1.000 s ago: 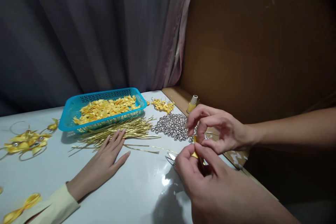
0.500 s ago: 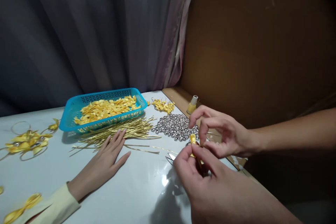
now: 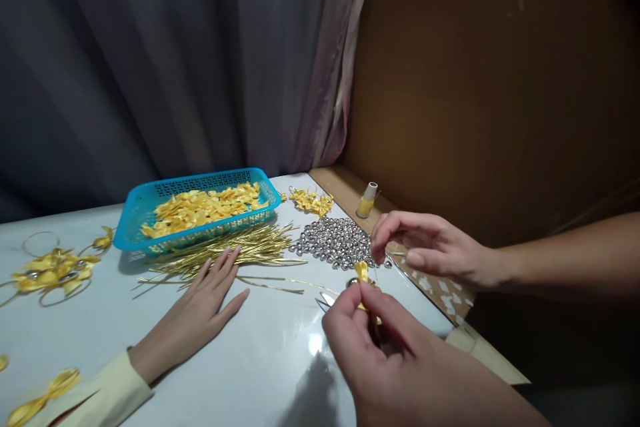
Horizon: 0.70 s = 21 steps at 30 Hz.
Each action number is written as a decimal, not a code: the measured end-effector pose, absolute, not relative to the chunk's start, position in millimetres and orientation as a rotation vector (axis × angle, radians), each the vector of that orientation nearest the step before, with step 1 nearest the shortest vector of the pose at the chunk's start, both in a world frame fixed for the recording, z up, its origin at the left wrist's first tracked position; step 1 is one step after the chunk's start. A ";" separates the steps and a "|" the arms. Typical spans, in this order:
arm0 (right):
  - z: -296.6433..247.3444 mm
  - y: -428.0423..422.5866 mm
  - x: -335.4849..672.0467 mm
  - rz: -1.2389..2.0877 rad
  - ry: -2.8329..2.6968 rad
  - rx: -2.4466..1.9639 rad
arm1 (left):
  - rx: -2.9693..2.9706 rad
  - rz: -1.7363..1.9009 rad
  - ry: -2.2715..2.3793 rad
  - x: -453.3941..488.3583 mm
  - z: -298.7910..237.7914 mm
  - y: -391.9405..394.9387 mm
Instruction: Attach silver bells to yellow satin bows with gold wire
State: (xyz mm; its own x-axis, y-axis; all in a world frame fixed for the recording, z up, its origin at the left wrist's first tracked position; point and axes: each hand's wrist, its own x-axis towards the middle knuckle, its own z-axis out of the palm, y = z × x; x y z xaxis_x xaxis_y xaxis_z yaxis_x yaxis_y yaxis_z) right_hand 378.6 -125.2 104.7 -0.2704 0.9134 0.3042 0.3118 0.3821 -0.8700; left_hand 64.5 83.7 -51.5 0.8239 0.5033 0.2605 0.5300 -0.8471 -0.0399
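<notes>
Left hand [image 3: 400, 360] pinches satiny yellow ribbon [image 3: 361, 271], rounded silvery bead [image 3: 352, 281] alongside; right hand [image 3: 443, 247] half-uncurled, apparently empty

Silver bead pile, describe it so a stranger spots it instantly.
Start at the white table, then its blue basket. Right of the basket lies the bead pile, a loose silver heap, unlike the yellow bows behind it and gold strips beside it.

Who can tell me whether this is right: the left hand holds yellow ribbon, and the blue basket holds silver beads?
Wrong about the contents: in the head view, the blue basket holds yellow pieces, while the silver beads lie heaped on the table. The left hand does hold yellow ribbon.
</notes>
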 end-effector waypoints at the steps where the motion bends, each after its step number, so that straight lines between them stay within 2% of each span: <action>1: 104.9 -125.9 377.8 0.888 -1.780 -1.061 | -2.895 -0.370 -0.818 64.3 -51.2 83.5; 12: 108.5 -120.9 363.2 0.452 -2.040 -1.050 | -2.885 -0.330 -0.831 63.6 -50.2 82.8; 21: 103.1 -125.3 366.7 0.404 -1.962 -1.143 | -2.901 -0.350 -0.820 62.2 -56.2 86.3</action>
State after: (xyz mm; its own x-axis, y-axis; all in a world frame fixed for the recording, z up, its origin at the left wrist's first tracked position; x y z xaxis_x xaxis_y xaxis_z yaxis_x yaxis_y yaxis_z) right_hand 366.7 -125.3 103.1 -0.2604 0.8346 0.4855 0.5749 0.5380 -0.6165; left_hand 62.2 86.3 -56.2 0.8277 0.5030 0.2487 0.5275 -0.8487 -0.0391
